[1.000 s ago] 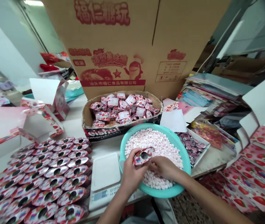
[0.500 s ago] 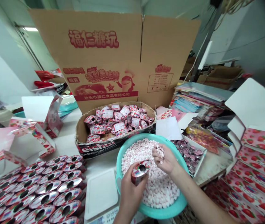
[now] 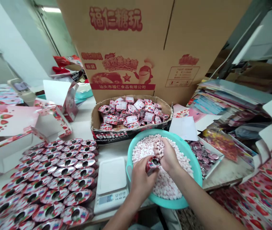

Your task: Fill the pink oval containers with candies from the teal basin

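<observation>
Half a second back my right hand (image 3: 169, 157) hovered apart from the tin with sweets lying in the palm; now it has closed in and sits against the tin's mouth, and both hands have moved toward the basin's near left side (the view has also tipped up, so the big printed brown cardboard carton (image 3: 150, 48) fills more of the top). My left hand (image 3: 141, 179) is wrapped tightly round the small red strawberry-printed tin (image 3: 152, 163), fingers curled about its body, holding it tilted with the round opening towards the other hand. The right hand is half closed, cupped narrow round a handful of pink and white candy pellets (image 3: 160, 147), its heel touching the tin's rim. Both hover over the round turquoise plastic basin (image 3: 167, 203), which is heaped with the same pellets. Just left of the basin lies the white digital kitchen scale (image 3: 112, 182), and beyond that stand rows of identical open strawberry tins (image 3: 54, 179). Behind the basin sits a shallow cardboard tray of wrapped pink packs (image 3: 131, 115); to its right, a white tray of small silver lids (image 3: 205, 154).
</observation>
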A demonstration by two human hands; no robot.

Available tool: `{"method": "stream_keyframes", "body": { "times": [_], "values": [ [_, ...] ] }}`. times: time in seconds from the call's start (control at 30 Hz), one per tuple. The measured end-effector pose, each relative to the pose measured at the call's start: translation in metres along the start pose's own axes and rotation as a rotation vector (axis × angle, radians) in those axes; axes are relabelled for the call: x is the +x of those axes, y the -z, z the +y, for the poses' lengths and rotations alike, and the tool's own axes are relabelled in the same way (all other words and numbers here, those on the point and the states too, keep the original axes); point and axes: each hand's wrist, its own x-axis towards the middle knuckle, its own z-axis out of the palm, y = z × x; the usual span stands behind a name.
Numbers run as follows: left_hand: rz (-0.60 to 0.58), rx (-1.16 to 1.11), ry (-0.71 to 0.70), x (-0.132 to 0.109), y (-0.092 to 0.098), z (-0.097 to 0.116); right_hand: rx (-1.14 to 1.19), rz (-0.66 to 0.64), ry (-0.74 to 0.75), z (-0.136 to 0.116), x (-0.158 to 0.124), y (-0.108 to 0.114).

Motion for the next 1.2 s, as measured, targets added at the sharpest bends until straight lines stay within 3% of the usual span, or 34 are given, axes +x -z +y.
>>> {"method": "stream_keyframes", "body": {
  "times": [0.5, 0.77, 1.2],
  "values": [
    [0.027, 0.008, -0.044, -0.001, -0.002, 0.002, -0.1, -0.056, 0.015, 0.001, -0.011, -0.005],
    [0.024, 0.014, -0.042, -0.002, -0.002, 0.002, -0.121, 0.008, 0.043, -0.001, -0.016, -0.006],
    [0.024, 0.032, -0.027, -0.002, -0.003, 0.001, -0.186, -0.008, 0.071, -0.001, -0.02, -0.01]
  ]
}}
